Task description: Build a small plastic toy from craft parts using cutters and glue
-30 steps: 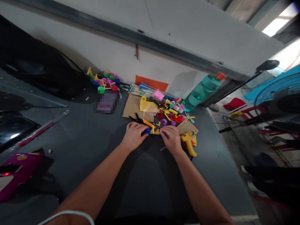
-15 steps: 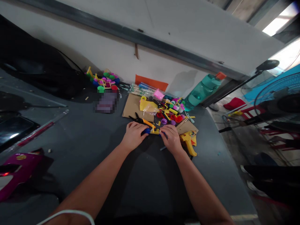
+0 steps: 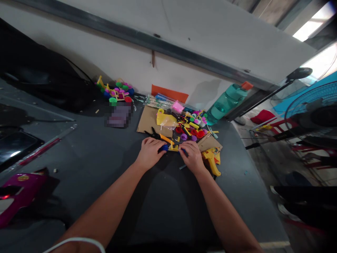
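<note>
My left hand (image 3: 149, 153) is closed on a blue bottle cap (image 3: 163, 148), thumb and fingers pinching it. Opposite it, my right hand (image 3: 192, 155) pinches a second blue cap (image 3: 183, 151), mostly covered by the fingers. A thin yellow strip (image 3: 173, 149) spans the gap between the two caps; whether it is joined to both I cannot tell. Just beyond my left fingers lie orange-and-black pliers (image 3: 165, 138). A yellow glue gun (image 3: 211, 162) rests on its side to the right of my right hand.
Cardboard (image 3: 147, 120) lies under loose caps and yellow pieces, including purple caps (image 3: 184, 136). A teal bottle (image 3: 223, 105) stands at the back right. Colourful cap assemblies (image 3: 119, 90) sit by the wall. A magenta device (image 3: 25, 189) is at the left, a fan (image 3: 313, 116) off to the right.
Both hands keep nearly the same place and grip on the blue caps. The view has shifted very slightly.
</note>
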Action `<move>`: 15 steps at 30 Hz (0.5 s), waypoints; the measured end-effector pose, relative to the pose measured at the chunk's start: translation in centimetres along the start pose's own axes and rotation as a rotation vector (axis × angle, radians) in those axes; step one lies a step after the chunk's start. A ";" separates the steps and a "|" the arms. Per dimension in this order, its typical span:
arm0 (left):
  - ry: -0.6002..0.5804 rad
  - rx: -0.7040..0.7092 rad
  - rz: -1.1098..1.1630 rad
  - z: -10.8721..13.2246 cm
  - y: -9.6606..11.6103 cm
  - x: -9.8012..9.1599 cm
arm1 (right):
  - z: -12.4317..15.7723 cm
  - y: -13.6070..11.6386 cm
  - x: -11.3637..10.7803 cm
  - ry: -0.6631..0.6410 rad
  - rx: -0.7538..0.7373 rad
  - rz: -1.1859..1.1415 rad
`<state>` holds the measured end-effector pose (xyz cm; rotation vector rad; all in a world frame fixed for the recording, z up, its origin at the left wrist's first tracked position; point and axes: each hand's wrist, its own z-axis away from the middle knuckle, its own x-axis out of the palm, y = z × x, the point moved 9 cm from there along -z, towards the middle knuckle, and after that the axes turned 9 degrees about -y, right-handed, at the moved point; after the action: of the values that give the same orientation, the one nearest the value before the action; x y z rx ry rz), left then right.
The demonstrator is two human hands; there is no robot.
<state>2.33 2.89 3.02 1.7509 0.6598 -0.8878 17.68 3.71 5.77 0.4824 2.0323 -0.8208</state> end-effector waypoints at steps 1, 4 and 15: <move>0.000 -0.001 0.001 0.0 0.0 0.0 | 0.0 0.0 0.0 0.004 0.002 -0.004; -0.002 0.000 0.005 0.0 0.0 -0.1 | 0.1 0.2 -0.1 0.013 0.007 -0.011; -0.004 -0.010 0.004 0.0 0.1 -0.2 | 0.2 -0.1 -0.6 0.031 0.023 0.014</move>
<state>2.33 2.87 3.20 1.7412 0.6569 -0.8833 18.08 3.46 6.26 0.5250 2.0477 -0.8330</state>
